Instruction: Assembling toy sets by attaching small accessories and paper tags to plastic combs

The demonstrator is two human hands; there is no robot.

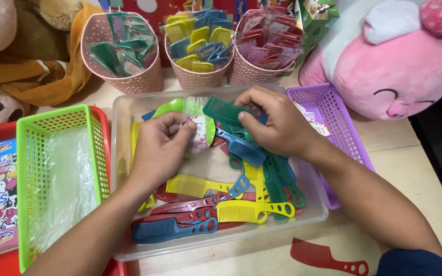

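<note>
Left hand [160, 145] over clear plastic tub [124, 110], fingers pinched on clear plastic sleeve [196, 122] with a small printed card inside. Right hand [277, 125] just beside it, thumb and fingers closed on green comb [222, 110], teeth end pointing toward the sleeve's mouth and touching it. Below both hands, loose combs piled in the tub: yellow comb [251, 210], blue comb [172, 229], plus red and green ones overlapping. Red comb [328, 258] lying alone on worktop [410, 163], outside the tub's near edge. Green basket [60, 179] to the left, lined with clear plastic sheets, sitting in a red tray. Purple basket [333, 110] against the tub's right side. Three pink cups [198, 76] behind, each packed with bagged combs, green, yellow-blue and red. Pink plush toy [400, 66] at far right.
</note>
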